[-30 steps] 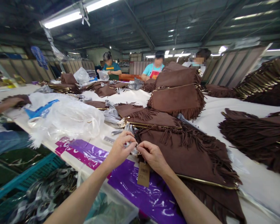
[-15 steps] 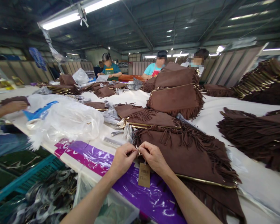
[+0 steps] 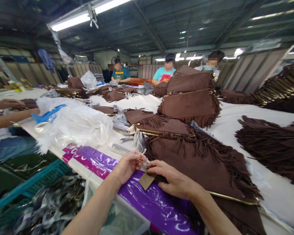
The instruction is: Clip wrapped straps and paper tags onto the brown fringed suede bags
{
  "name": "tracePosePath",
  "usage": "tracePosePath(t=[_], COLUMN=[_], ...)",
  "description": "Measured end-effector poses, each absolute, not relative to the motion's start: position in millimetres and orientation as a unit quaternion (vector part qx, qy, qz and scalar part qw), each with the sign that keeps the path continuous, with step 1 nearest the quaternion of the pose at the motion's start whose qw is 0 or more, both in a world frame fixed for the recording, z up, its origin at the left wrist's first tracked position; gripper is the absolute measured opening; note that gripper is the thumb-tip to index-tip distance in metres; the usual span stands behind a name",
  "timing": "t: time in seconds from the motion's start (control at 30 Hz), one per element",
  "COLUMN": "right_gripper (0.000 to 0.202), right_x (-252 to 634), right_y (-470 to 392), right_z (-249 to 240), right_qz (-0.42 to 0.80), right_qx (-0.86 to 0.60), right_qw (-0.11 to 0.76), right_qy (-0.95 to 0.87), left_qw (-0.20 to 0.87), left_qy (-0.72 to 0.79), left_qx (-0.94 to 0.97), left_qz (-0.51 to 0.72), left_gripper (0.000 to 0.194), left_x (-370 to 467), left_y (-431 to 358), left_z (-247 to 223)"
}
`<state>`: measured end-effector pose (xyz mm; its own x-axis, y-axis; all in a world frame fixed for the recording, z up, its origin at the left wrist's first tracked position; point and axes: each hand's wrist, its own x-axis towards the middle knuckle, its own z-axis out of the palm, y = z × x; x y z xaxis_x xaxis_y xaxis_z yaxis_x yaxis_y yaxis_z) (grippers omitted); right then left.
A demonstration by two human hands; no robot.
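Cord (image 3: 144, 151) was pinched in L hand (image 3: 128, 166); R hand (image 3: 172, 179) was half-curled by tag (image 3: 146, 182), grip unclear; w/ hard tugging, cord might've been snapped.

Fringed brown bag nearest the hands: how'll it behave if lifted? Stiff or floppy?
Probably floppy: the brown bag lies flat and looks like soft cloth or suede. Its fringe may swing or tangle, being many loose, thin strands. It's likely not very slippery, as the surface looks matte; the gold zipper edge might feel stiffer.
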<state>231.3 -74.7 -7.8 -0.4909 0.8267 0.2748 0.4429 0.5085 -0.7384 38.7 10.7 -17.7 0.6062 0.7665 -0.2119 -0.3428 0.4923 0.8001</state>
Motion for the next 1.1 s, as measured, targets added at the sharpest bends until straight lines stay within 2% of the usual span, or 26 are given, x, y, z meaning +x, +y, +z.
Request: tracePosePath(t=[0.13,0.27,0.4,0.5,0.6,0.67,0.8,0.93,1.1], right_gripper=[0.019,0.027,0.024,0.023,0.02,0.016,0.009,0.019,0.03], right_x=[221,215,211,208,207,208,214,220,211], right_y=[-70,-62,-56,-55,-59,-63,-65,-61,-47], right_z=[-14,-18,-25,-27,-21,-18,-24,-34,-20], right_qz=[0.229,0.193,0.137,0.132,0.184,0.222,0.239,0.247,0.231], right_qx=[-0.444,-0.525,-0.53,-0.507,-0.509,-0.526,-0.536,-0.536,-0.552], right_qw=[0.344,0.372,0.338,0.34,0.357,0.358,0.346,0.33,0.311], right_qy=[-0.795,-0.741,-0.766,-0.781,-0.761,-0.739,-0.732,-0.737,-0.739], left_qw=[0.815,0.79,0.739,0.621,0.485,0.441,0.42,0.433,0.217], left_qy=[0.275,0.248,0.217,0.236,0.253,0.268,0.355,0.39,0.4], left_qx=[0.375,0.416,0.512,0.648,0.752,0.771,0.719,0.719,0.803], left_qz=[0.347,0.376,0.38,0.371,0.367,0.374,0.425,0.377,0.386], left_gripper=[0.01,0.008,0.01,0.014,0.021,0.022,0.013,0.012,0.029], left_x=[34,27,27,32,28,12,-54,-114,-132], left_y=[10,5,-1,-5,-1,6,23,26,53], left_z=[-18,-18,-19,-17,-14,-11,-14,-23,-18])
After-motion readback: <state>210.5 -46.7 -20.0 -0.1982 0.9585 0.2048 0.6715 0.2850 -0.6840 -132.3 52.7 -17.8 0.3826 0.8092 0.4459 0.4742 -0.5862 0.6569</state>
